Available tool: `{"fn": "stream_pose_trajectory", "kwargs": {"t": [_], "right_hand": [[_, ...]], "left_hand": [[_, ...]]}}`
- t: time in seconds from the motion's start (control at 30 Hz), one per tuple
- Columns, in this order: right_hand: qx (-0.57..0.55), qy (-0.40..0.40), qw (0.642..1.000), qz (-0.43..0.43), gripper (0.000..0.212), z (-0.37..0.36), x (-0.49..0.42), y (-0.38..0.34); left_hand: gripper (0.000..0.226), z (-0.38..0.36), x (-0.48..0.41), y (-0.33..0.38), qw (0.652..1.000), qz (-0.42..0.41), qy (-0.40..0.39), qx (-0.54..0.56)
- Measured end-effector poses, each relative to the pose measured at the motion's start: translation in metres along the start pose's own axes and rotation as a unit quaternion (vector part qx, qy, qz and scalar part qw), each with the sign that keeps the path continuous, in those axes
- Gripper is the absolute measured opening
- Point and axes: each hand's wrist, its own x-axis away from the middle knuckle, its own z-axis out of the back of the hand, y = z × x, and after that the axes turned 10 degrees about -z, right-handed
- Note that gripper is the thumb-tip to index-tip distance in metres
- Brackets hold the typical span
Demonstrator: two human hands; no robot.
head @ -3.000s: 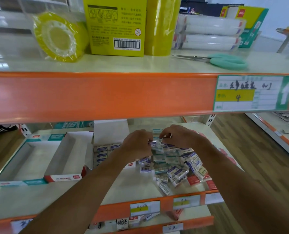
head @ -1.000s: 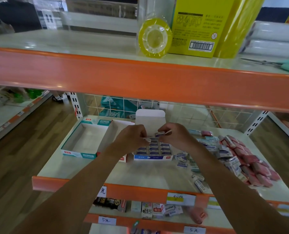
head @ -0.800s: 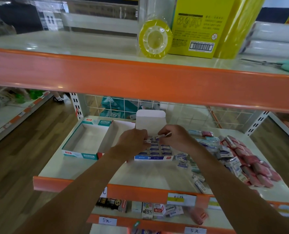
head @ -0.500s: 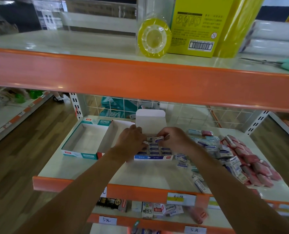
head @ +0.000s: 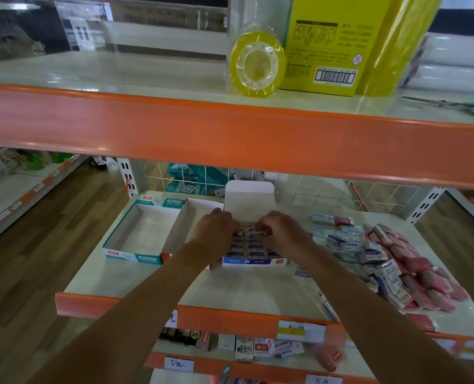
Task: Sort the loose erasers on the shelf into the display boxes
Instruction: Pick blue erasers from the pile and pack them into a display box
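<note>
Right hand: the right hand (head: 281, 231) has thumb and fingers curled and pinches a small blue-and-white eraser (head: 254, 233) at its tips.
Left hand: the left hand (head: 216, 231) is knuckles-up with fingers bent down onto the back rows; I cannot tell whether it grips anything or only steadies them.
Where the eraser is: between the two hands, just over the back of the blue-fronted display box (head: 253, 262), touching or nearly touching the packed rows.
Key relation: the free slot seems to lie straight below the fingertips, at the back row against the upright lid flap (head: 249, 198); the move should be a short push down, not a reach.
Long axis: the held eraser lies roughly left to right, as the rows in the box do, so it likely needs little turning.
Nearer hand: both are at the box; the right hand carries the piece and is also on the side of the supply.
Supply: the loose erasers (head: 368, 253) are heaped on the shelf (head: 125, 278) to the right of the box, with pink erasers (head: 424, 273) farther right.
Other boxes: a teal-trimmed display box (head: 119, 253) and a red-cornered display box (head: 187, 217) sit empty to the left, touching each other.
Edges: the lid flap blocks the back; the upper shelf (head: 230, 139) hangs low overhead, so lifts should stay shallow.
Open room: bare shelf lies in front of the boxes, up to the orange lip.
</note>
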Motion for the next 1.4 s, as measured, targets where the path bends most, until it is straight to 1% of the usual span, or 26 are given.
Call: {"fn": "stream_pose_trajectory", "kwargs": {"t": [0.27, 0.47, 0.63, 0.77, 0.87, 0.97, 1.07, 1.17, 1.23, 1.27, 1.4], "right_hand": [[0.075, 0.011, 0.997, -0.005, 0.023, -0.009, -0.004, -0.006], [0.055, 0.014, 0.998, -0.023, 0.017, -0.008, -0.004, -0.003], [0.06, 0.034, 0.997, -0.046, 0.017, -0.01, -0.002, -0.008], [0.061, 0.049, 0.996, -0.04, 0.017, -0.011, 0.002, -0.009], [0.072, 0.048, 0.996, -0.024, 0.019, -0.01, 0.004, -0.011], [0.069, 0.062, 0.996, -0.011, 0.021, -0.004, 0.011, -0.011], [0.034, 0.096, 0.995, -0.017, 0.024, 0.007, 0.026, -0.009], [0.042, 0.111, 0.992, -0.032, 0.032, 0.019, 0.042, 0.003], [0.047, 0.119, 0.991, -0.042, 0.032, 0.028, 0.053, 0.014], [0.044, 0.121, 0.99, -0.048, 0.03, 0.033, 0.058, 0.02], [0.044, 0.127, 0.99, -0.052, 0.024, 0.046, 0.082, 0.041]], "left_hand": [[0.027, -0.002, -0.002, -0.005, 0.999, 0.005, -0.001, 0.041], [0.024, -0.002, -0.002, -0.006, 0.998, 0.013, 0.003, 0.055], [0.023, -0.002, -0.002, -0.006, 0.998, 0.017, 0.008, 0.066], [0.022, -0.001, -0.003, -0.005, 0.998, 0.018, -0.002, 0.066], [0.023, 0.001, -0.003, -0.002, 0.999, 0.007, -0.01, 0.047], [0.025, 0.001, -0.003, 0.006, 0.999, -0.003, 0.009, 0.037], [0.026, 0.001, -0.008, 0.02, 0.996, -0.01, 0.058, 0.064], [0.023, 0.002, -0.012, 0.041, 0.991, -0.022, 0.104, 0.077], [0.019, 0.001, -0.014, 0.056, 0.987, -0.047, 0.132, 0.083], [0.018, -0.001, -0.015, 0.063, 0.985, -0.061, 0.138, 0.088], [0.02, -0.008, -0.019, 0.083, 0.982, -0.097, 0.109, 0.118]]}}
